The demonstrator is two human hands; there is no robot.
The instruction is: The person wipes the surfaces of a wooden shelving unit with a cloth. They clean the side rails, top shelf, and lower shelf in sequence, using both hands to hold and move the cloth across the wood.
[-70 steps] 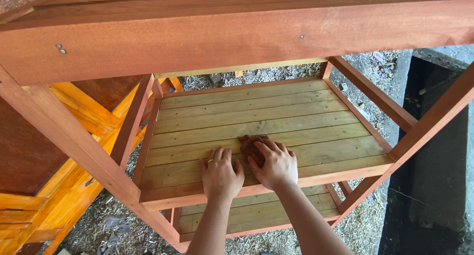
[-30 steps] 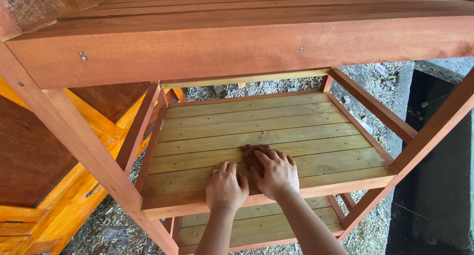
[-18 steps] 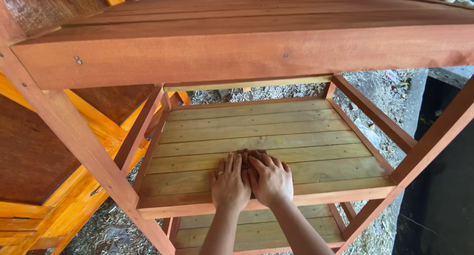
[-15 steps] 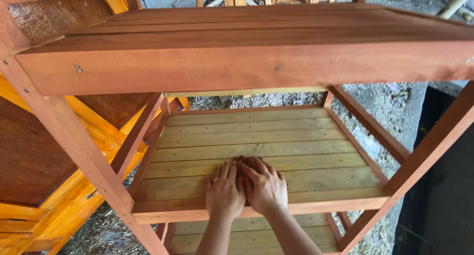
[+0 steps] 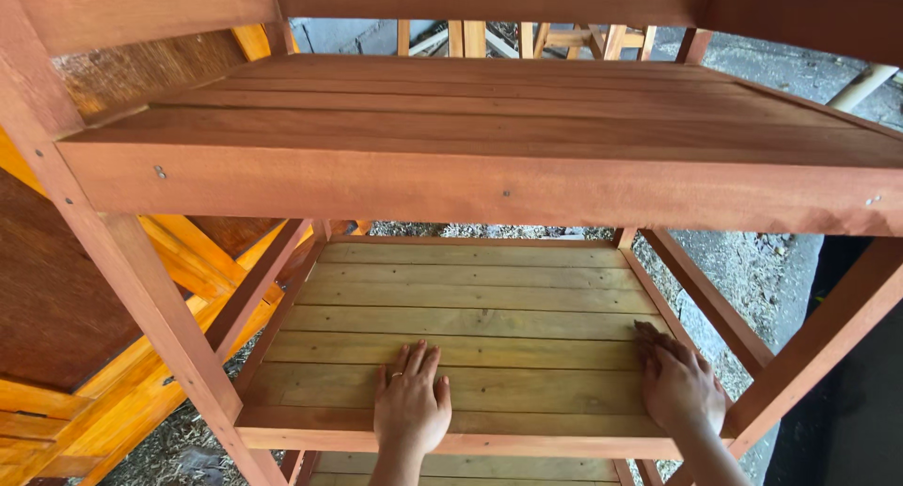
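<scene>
Both my hands flat on the slatted middle shelf (image 5: 470,317) of a reddish wooden rack.

My left hand (image 5: 411,406) lies palm down near the shelf's front edge, left of centre, fingers (image 5: 416,359) spread open and gripping nothing. The slats run long-ways left to right. My right hand (image 5: 679,384) rests by the front right corner, fingers loosely open over a dark cloth (image 5: 649,334) pressed against the right rail.

slatted shelf (image 5: 470,307): pale matt wood | frame rail (image 5: 470,190): reddish stained smooth wood
</scene>
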